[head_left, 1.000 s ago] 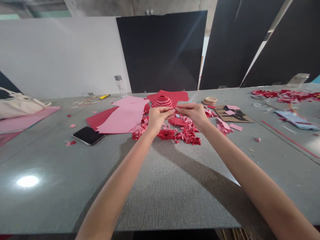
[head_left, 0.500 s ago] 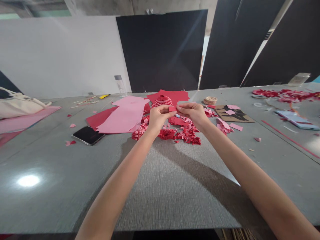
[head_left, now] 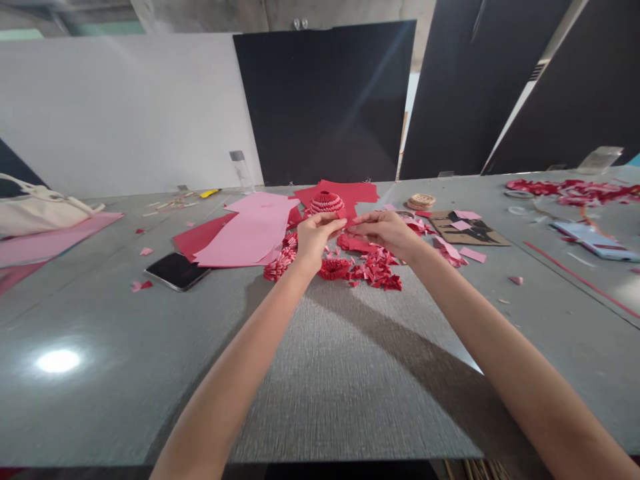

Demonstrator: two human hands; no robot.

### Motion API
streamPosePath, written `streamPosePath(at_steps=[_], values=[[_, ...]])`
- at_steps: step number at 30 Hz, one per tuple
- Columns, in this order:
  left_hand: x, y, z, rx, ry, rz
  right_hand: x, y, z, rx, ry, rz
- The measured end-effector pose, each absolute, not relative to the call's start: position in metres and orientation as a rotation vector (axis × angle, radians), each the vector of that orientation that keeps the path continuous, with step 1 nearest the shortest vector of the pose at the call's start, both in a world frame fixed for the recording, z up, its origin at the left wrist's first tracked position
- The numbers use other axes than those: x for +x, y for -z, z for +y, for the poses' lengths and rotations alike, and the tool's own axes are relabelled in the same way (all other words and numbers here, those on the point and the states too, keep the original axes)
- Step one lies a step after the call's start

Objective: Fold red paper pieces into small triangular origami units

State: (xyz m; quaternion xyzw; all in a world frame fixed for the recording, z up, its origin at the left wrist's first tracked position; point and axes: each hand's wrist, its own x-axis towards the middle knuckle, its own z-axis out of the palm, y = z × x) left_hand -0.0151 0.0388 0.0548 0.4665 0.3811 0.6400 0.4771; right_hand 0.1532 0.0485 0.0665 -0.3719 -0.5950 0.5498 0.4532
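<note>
Over the middle of the table, my left hand [head_left: 314,239] pinches a small piece of red paper [head_left: 342,215] between thumb and fingers. My right hand [head_left: 384,232] is closed at the fingertips on the paper's right side; the exact contact is hard to make out against the red behind. Beyond my hands stands a round red and pink folded-paper form [head_left: 326,202]. Below them lie a heap of folded red paper pieces [head_left: 377,268] and a pleated red and pink paper strip [head_left: 280,265].
Pink sheets [head_left: 250,233] lie left of my hands, beside a black phone [head_left: 177,271]. A clear bottle [head_left: 242,170] and yellow cutter [head_left: 210,193] are farther back. At right are cardboard [head_left: 487,233], wooden discs [head_left: 421,201] and a light-blue phone [head_left: 595,240].
My right fingertips have moved slightly down and left. The small red paper has turned, so its flat face shows less. My left hand has barely moved.
</note>
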Motion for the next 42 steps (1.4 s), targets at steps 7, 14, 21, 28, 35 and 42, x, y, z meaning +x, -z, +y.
streamPosePath(at_steps=[7,14,21,28,35,42], values=[[-0.0172,-0.0582,0.0360,1.290,-1.533,0.992,0.1547,-0.0676,0.0463,-0.904,-1.347,-1.548],[-0.0195,-0.0585,0.0364,1.293,-1.443,0.927,0.1561,-0.0650,0.0507,-0.845,-1.231,-1.515],[-0.0203,-0.0593,0.0376,1.290,-1.485,0.897,0.1528,-0.0686,0.0459,-0.868,-1.231,-1.494],[-0.0159,-0.0609,0.0330,1.269,-1.451,0.945,0.1518,-0.0685,0.0476,-0.891,-1.118,-1.459],[-0.0174,-0.0596,0.0338,1.255,-1.428,0.875,0.1526,-0.0694,0.0475,-0.845,-1.123,-1.524],[-0.0159,-0.0631,0.0288,1.229,-1.377,0.943,0.1528,-0.0646,0.0523,-0.831,-1.002,-1.553]])
